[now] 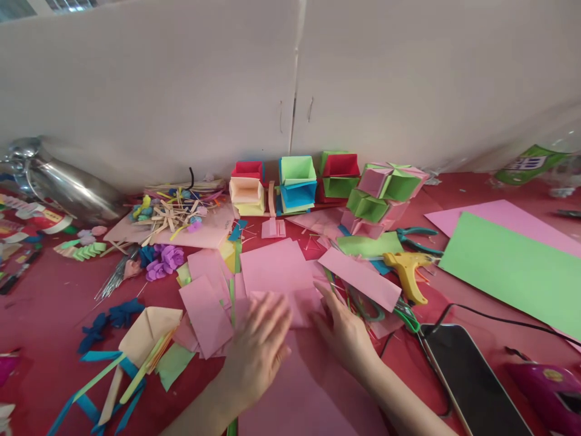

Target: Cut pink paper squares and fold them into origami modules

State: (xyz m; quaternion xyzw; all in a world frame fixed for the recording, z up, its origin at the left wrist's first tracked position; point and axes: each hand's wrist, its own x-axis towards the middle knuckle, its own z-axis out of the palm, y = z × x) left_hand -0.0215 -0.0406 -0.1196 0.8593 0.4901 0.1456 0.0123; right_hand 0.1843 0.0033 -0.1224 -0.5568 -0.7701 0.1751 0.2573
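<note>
A pink sheet of paper [272,266] lies in front of me, its near edge apparently folded up. My left hand [261,345] rests flat on that near part, fingers stretched out. At the sheet's right side is my right hand [342,333], its thumb and index finger apart and touching the paper's edge. Under both wrists spreads a larger pink sheet [313,387]. Pink paper pieces [206,315] lie left of my left hand, and a pink strip [363,278] lies beyond my right hand, over a pair of green-handled scissors [408,318].
Coloured folded paper boxes [297,181] stand along the wall. To the right are a yellow glue gun [411,272], pliers [417,236], a phone [472,375] with a cable, and a green sheet [517,272]. Paper flowers [166,260], wooden sticks [170,218] and a metal jug [68,181] are left.
</note>
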